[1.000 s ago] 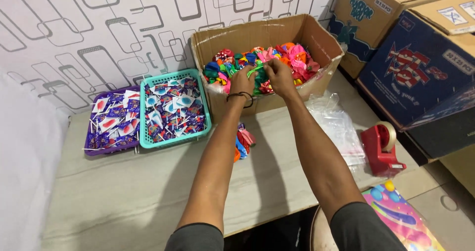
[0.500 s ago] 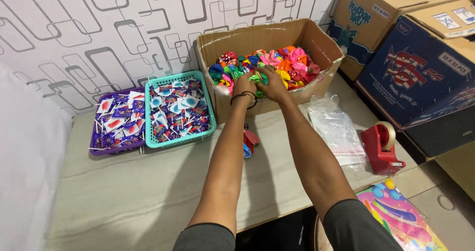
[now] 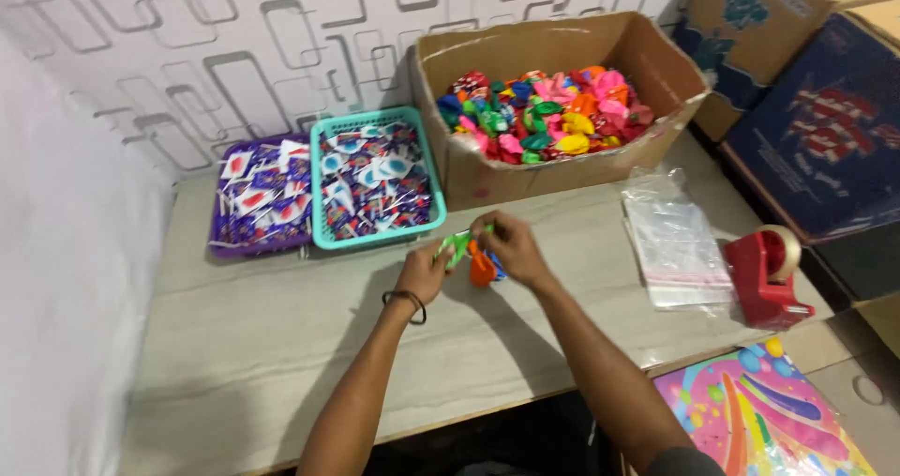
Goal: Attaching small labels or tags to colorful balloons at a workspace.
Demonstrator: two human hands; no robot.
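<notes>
My left hand (image 3: 424, 272): pinching a green balloon (image 3: 457, 244).
My right hand (image 3: 511, 247): fingers closed over orange balloon (image 3: 481, 268).
Behind: cardboard box (image 3: 487, 171).

Pretty even indoor light, bright enough, with no harsh glare. The arms throw soft dark shadows on the counter (image 3: 234, 345) just under them. Both hands look a bit smeared from motion blur, and so do the small bits they pinch. Edges bend slightly, wide-lens style; colours stay punchy.
</notes>
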